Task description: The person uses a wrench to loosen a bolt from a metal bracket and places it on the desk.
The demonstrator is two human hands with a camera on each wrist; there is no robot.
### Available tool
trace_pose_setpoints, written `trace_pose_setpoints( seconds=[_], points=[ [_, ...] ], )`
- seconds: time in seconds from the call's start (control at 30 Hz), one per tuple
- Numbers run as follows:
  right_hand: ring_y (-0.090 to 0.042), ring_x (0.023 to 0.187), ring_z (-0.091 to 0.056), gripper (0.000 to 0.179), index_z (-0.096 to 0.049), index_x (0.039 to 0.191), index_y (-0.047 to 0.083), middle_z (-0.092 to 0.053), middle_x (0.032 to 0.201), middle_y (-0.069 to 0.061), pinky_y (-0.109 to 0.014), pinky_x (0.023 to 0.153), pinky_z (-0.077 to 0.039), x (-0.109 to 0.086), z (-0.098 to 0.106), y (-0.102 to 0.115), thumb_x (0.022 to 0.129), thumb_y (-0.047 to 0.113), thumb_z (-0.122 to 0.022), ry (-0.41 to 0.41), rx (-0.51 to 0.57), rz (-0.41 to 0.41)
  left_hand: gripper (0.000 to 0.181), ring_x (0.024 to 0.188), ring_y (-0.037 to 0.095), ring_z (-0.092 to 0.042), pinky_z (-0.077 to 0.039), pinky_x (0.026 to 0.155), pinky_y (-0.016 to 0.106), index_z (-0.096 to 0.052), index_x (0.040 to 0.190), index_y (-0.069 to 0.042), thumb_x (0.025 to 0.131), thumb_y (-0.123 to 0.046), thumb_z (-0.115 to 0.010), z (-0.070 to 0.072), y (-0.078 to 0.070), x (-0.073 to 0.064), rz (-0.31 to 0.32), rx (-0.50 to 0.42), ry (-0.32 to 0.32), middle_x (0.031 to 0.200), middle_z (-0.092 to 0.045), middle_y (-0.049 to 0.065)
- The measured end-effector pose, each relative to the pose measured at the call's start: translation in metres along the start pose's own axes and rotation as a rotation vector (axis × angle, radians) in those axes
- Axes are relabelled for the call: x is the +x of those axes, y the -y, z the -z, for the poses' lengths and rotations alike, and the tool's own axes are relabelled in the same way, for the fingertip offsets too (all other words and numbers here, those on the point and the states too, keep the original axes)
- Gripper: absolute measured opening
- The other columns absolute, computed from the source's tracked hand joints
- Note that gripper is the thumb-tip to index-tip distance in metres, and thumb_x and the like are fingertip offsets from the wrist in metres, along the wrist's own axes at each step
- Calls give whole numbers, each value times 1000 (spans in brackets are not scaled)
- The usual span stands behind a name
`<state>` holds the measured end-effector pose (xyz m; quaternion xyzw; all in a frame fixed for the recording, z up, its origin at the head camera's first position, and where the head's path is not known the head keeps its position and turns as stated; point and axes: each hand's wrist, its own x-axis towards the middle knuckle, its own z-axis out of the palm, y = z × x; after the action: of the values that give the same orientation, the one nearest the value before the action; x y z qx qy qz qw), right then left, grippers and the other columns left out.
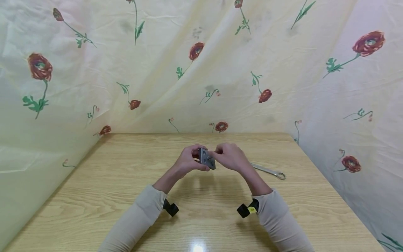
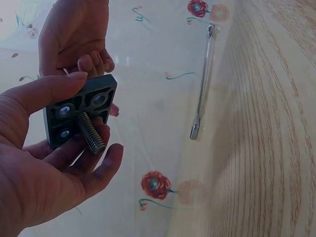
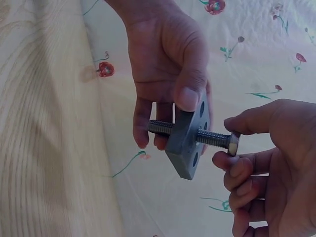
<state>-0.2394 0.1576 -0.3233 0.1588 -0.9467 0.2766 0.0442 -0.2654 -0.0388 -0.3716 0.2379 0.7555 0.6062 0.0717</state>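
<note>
My left hand (image 1: pixel 188 159) grips a square dark grey plate (image 1: pixel 206 159) by its edges, thumb on one side and fingers on the other. Several round holes show in the plate. A threaded bolt (image 3: pixel 213 138) passes through its middle; the threaded end (image 2: pixel 91 133) sticks out on the left palm's side. At the other side my right hand (image 3: pixel 276 163) pinches the bolt's hex head (image 3: pixel 233 144) between thumb and index finger, the other fingers curled. A length of thread shows between head and plate. Both hands hold these parts above the table.
A combination wrench (image 1: pixel 267 170) lies on the wooden table (image 1: pixel 94 196), right of the hands and partly behind the right forearm. Flowered cloth (image 1: pixel 157 70) hangs at the back and along both sides. Each wrist carries a small black camera (image 1: pixel 171 209).
</note>
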Motion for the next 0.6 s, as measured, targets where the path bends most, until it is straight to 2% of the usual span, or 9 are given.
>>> trace_pose_setpoints(
  seconds=[0.1,0.2,0.43,0.6],
  points=[
    [-12,55,-45,32,-73,86,7,-58,66,1,-26,51,-35,1,2,-1,95,37,-64,3,8,32,63,94,18,-62,-54,81,28,-59,127,-4,71,-1,-86,0,0,1,4,7,4,111,-67,17],
    [-12,56,-46,27,-75,93,7,-61,68,-1,-26,52,-37,1,4,-3,93,33,-68,13,36,61,63,95,18,-62,-54,81,28,-59,128,-4,70,0,-86,0,-1,1,8,12,6,112,-67,18],
    [-11,55,-42,20,-76,104,5,-50,63,2,-26,53,-34,0,8,-5,87,15,-73,35,113,143,62,93,18,-61,-55,79,28,-59,127,-4,71,-1,-86,0,0,1,15,15,6,110,-67,16],
    [-11,55,-38,21,-78,104,8,-44,61,4,-25,54,-32,0,9,-7,84,4,-73,15,123,209,61,93,18,-60,-53,79,27,-60,126,-4,71,-1,-86,0,0,1,12,1,1,109,-67,15]
  ],
)
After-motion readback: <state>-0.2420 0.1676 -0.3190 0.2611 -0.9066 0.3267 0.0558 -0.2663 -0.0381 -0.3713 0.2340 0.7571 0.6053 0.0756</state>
